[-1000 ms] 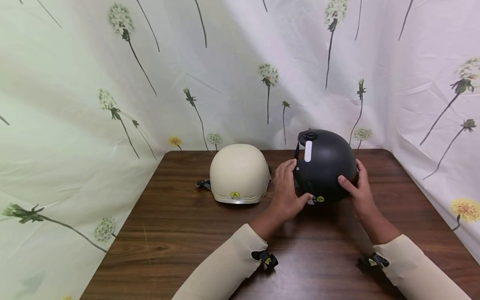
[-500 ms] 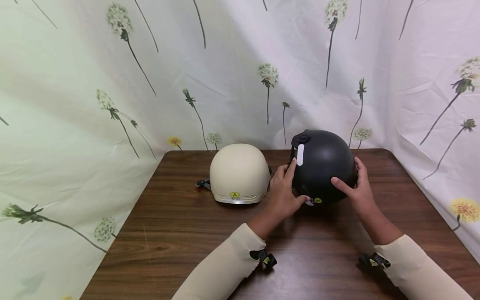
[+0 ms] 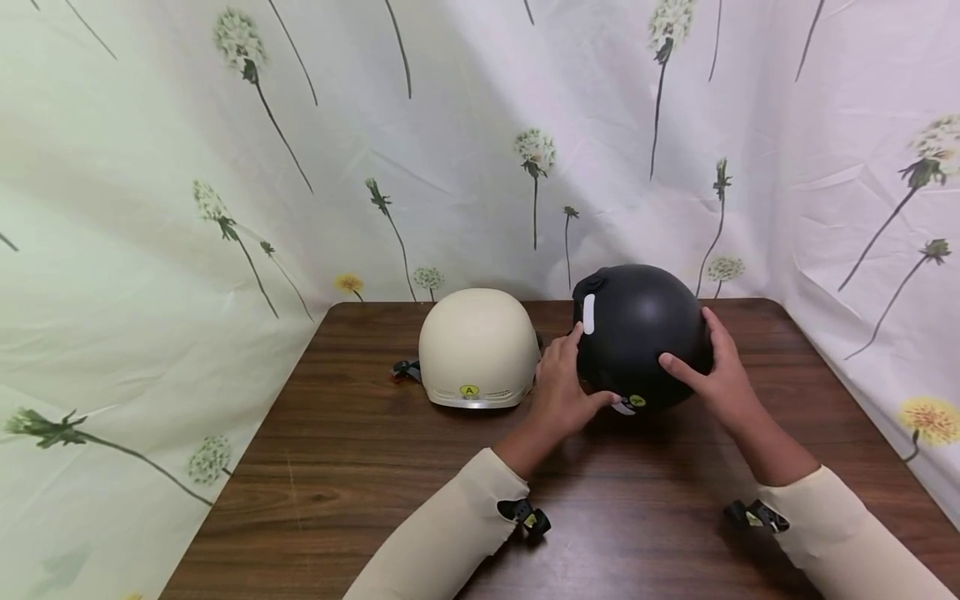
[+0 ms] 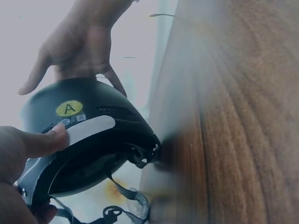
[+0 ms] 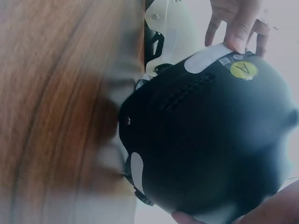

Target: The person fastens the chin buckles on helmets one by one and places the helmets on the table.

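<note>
Both hands hold a black helmet (image 3: 645, 333) over the right side of the table. My left hand (image 3: 558, 387) grips its left rim, thumb on the edge by a round yellow "A" sticker (image 4: 69, 108). My right hand (image 3: 723, 379) holds the opposite side, thumb and fingers spread round the shell. The helmet is tilted; its hollow underside and a dangling chin strap (image 4: 124, 189) show in the left wrist view. White strips are stuck on the shell. Just left of it stands a cream helmet (image 3: 480, 346), dome up. Whether the black helmet touches the table, I cannot tell.
The dark wooden table (image 3: 360, 467) has its back edge against a white curtain (image 3: 465, 150) printed with dandelions. A buckled strap (image 3: 407, 370) sticks out from the cream helmet's left side.
The black helmet has turned and shifted slightly left and down, its upper white strip moving left. My left hand has moved a little left with it. The cream helmet stays put.
</note>
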The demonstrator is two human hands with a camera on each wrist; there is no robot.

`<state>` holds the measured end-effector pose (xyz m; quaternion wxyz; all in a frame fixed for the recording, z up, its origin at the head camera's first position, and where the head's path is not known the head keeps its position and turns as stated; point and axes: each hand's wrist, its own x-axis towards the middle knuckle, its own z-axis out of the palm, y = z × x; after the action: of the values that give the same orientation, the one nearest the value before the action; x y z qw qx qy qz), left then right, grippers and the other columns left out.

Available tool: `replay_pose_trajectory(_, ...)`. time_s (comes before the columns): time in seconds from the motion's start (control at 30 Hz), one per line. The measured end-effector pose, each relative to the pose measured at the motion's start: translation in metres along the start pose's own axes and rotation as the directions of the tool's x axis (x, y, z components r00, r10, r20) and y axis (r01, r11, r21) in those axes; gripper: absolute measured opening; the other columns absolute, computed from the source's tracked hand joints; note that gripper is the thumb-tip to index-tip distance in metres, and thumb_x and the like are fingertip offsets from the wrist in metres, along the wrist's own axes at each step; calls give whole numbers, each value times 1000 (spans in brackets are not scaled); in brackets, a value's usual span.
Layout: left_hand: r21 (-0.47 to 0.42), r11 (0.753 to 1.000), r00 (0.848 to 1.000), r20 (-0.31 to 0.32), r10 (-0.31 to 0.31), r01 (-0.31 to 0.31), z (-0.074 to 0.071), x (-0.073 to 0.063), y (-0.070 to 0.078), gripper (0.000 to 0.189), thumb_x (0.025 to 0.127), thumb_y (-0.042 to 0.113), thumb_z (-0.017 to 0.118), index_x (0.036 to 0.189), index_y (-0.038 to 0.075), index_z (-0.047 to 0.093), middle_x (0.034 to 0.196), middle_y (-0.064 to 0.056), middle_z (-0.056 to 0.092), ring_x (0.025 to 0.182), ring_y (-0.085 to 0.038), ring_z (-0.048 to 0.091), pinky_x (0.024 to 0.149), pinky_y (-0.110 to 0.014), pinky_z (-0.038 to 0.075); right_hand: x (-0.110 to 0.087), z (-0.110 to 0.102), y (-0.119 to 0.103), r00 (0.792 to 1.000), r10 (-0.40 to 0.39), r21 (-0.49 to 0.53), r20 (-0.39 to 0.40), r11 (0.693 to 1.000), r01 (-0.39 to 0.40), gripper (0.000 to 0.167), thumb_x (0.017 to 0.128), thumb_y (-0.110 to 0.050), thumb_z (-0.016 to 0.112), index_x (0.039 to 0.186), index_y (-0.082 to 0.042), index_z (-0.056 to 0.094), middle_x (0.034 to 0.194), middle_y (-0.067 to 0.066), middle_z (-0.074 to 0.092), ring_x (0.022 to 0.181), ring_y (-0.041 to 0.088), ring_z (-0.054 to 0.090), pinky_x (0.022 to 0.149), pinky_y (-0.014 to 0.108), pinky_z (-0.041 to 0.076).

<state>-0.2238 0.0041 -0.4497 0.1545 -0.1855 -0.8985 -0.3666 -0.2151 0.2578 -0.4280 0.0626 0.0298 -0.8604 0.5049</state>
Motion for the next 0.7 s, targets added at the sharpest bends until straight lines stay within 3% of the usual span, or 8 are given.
replay_pose_trajectory(0.17, -57, 998, 999, -26, -40, 38, 8, 0, -10, 118, 77, 37, 102, 171, 14, 34, 158, -15, 56, 148, -35, 53, 118, -63, 44, 3, -2, 0, 999, -28, -65, 33, 997, 30, 110, 103, -48, 70, 177, -27, -8, 183, 22, -10, 164, 59, 11, 118, 85, 25)
replay_pose_trajectory(0.4, -46, 999, 992, -130, 11, -17, 77, 17, -80, 130, 72, 67, 97, 174, 37, 22, 161, -5, 54, 148, -31, 53, 110, -64, 47, 4, 0, 0, 997, -71, -110, 25, 991, 74, 115, 99, -45, 77, 177, -24, -5, 183, 22, -8, 164, 60, 13, 115, 87, 27)
replay_pose_trajectory(0.53, -43, 999, 996, -89, -3, -1, 69, 13, -73, 128, 77, 65, 94, 176, 30, 21, 166, -11, 49, 151, -37, 50, 111, -68, 48, 3, 2, 1, 996, -90, -125, 10, 988, 90, 117, 97, -44, 81, 178, -23, -1, 184, 23, -8, 164, 60, 11, 115, 87, 27)
replay_pose_trajectory(0.7, -93, 995, 999, -30, -33, 30, 28, 0, -31, 119, 83, 43, 97, 173, 10, 28, 165, -22, 48, 151, -44, 50, 115, -68, 47, 3, 4, 3, 995, -98, -127, -4, 987, 97, 117, 96, -42, 83, 178, -25, 1, 184, 22, -7, 164, 61, 11, 115, 87, 27)
